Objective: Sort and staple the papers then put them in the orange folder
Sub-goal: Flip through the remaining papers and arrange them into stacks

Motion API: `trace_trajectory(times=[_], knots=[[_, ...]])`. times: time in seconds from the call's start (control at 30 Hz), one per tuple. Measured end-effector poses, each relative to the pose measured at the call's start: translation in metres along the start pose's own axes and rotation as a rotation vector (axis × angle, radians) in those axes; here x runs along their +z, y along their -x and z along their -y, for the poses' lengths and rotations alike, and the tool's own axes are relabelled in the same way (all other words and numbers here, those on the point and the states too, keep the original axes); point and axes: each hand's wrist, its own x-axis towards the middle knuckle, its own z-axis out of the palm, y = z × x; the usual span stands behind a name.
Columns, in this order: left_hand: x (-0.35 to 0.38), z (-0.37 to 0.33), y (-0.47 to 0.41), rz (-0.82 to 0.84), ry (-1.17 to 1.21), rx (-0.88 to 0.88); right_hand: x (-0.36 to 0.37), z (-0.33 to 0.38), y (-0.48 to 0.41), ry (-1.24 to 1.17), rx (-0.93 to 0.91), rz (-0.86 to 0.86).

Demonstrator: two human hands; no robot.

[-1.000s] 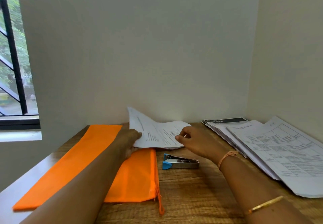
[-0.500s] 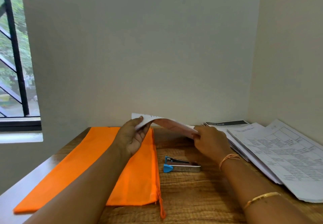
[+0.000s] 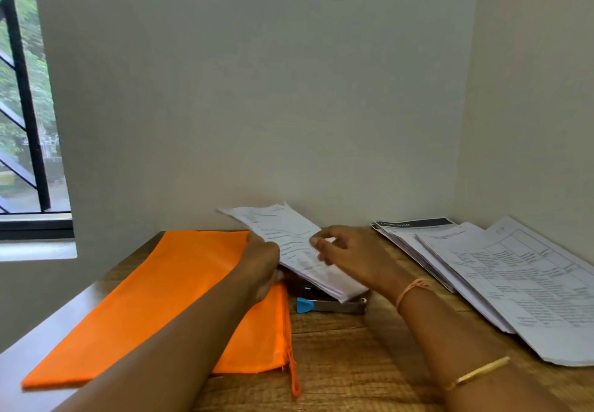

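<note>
1. Our left hand (image 3: 262, 263) grips the paper bundle (image 3: 291, 244) by its left edge, tilted above the stapler (image 3: 334, 305).
2. Our right hand (image 3: 348, 254) hovers unclenched beside it, holding nothing.
3. The orange folder (image 3: 154, 299) lies flat along the surface's (image 3: 353, 363) left edge; more papers (image 3: 514, 279) lie along its right edge.

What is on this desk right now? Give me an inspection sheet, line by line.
Surface: wooden desk, set in a wall corner.
Job's things: orange folder flat at left; stapler beside it, partly under the held papers; paper stack fanned at right.
Clutter: nothing seen.
Grippers: left hand grips the held papers' left edge; right hand over them, fingers loosely curled, grip unclear.
Cables: nothing seen.
Surroundings: plain walls; barred window at left.
</note>
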Motion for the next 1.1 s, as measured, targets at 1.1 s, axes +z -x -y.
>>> trace_trajectory(times=[1.1], knots=[[-0.050,0.031,-0.050,0.202,-1.669,-0.098,-0.020,-0.070,-0.001,-0.303,0.602,-0.300]])
